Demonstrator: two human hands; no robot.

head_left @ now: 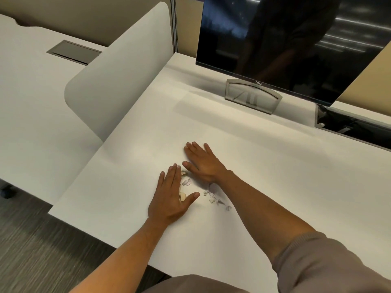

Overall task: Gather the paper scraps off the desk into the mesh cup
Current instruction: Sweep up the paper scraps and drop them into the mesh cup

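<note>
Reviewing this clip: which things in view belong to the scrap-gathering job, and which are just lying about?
Part of the job:
paper scraps, loose on the desk
left hand, flat beside them
right hand, flat beside them
No mesh cup is in view.

Just there:
monitor
monitor stand
divider panel

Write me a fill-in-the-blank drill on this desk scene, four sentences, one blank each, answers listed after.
1. Both hands, left hand and right hand, lie ____ on the desk, fingers straight.
2. The scraps lie ____ the two hands.
3. The monitor screen is ____, showing only reflections.
4. The mesh cup is ____ in this view.

Missing words: flat; between; dark; not visible
</note>
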